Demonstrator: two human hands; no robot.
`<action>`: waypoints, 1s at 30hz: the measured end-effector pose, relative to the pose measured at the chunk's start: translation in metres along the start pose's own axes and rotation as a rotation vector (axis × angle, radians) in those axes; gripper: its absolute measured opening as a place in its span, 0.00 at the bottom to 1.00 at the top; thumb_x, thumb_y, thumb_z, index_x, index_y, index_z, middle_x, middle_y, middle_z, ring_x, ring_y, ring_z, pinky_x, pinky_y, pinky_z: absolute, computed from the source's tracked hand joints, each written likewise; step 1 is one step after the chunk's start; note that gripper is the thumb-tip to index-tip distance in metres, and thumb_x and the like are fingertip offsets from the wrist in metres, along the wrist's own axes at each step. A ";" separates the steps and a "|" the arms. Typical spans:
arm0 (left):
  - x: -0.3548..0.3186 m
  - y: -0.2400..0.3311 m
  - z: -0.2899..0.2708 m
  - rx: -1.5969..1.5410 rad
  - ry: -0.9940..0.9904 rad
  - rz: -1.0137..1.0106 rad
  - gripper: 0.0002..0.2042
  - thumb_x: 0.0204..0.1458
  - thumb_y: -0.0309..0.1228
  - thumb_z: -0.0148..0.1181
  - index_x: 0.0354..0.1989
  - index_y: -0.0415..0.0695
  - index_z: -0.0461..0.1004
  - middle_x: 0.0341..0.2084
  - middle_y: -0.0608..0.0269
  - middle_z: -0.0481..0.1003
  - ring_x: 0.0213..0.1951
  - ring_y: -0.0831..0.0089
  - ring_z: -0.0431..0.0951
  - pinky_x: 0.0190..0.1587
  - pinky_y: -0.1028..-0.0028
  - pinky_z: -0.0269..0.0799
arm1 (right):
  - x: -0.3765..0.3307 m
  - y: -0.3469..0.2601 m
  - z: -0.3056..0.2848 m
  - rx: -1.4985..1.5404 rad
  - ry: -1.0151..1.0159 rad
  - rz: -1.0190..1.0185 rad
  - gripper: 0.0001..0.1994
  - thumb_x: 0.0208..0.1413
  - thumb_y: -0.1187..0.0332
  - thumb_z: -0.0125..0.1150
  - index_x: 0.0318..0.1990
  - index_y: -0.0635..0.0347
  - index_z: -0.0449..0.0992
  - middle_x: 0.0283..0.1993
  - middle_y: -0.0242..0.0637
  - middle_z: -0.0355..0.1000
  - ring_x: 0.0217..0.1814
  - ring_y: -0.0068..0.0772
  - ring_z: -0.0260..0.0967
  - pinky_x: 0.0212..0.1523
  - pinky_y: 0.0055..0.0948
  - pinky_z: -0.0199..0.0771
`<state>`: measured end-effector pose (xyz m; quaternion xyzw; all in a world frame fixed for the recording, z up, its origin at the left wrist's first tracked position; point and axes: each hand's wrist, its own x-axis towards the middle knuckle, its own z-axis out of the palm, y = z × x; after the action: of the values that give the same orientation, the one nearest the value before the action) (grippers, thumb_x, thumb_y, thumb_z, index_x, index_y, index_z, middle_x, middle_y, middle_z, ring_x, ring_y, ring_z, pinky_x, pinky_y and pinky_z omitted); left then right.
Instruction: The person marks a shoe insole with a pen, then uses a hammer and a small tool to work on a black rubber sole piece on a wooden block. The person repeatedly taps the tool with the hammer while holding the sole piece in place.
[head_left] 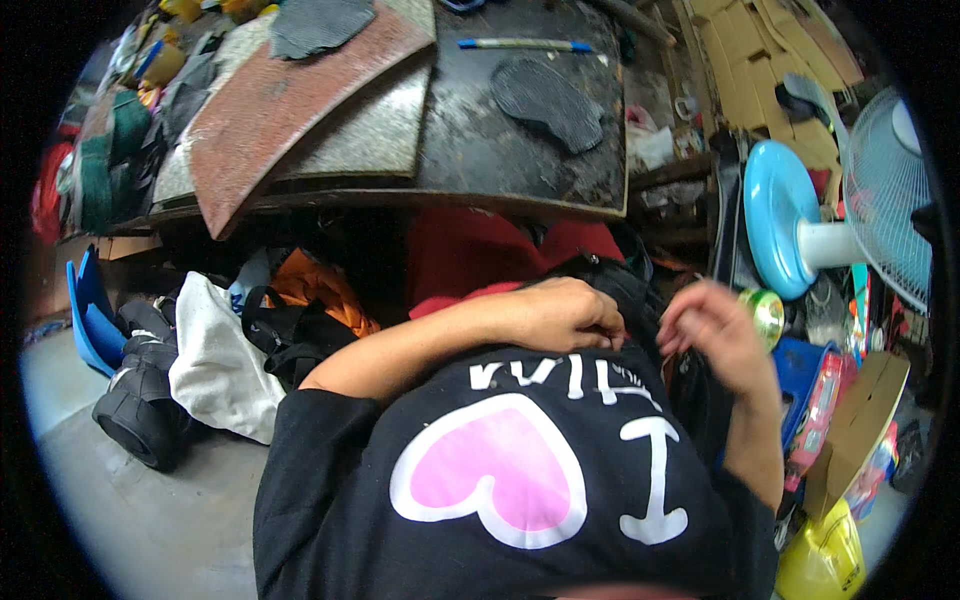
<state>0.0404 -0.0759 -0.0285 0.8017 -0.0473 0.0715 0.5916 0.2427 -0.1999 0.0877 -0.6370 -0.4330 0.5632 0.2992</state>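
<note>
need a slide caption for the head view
Left hand and blurred right hand before a black table bearing a pen and a dark textured piece.

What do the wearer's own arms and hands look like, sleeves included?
The forearms are bare below the short black sleeves of a T-shirt. Left hand and right hand are gloveless, with no watch visible; the right is blurred, so finger details are unclear.

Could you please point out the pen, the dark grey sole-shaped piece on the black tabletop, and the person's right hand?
Pen (525, 45): head view, middle of the barrel.
Grey piece (546, 104): head view, middle of the upper face.
Right hand (716, 336): head view, middle of the hand.
</note>
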 end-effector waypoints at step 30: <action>-0.051 -0.030 0.006 0.510 0.282 -0.319 0.10 0.50 0.35 0.61 0.27 0.40 0.77 0.27 0.54 0.75 0.35 0.53 0.78 0.38 0.58 0.74 | -0.079 0.277 0.027 0.082 0.666 0.469 0.18 0.53 0.77 0.60 0.52 0.62 0.65 0.39 0.34 0.66 0.40 0.26 0.64 0.44 0.26 0.66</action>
<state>-0.0046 -0.0729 -0.0670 0.9034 0.1807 0.0980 0.3763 0.2763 -0.3967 -0.1213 -0.8537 -0.1325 0.3958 0.3115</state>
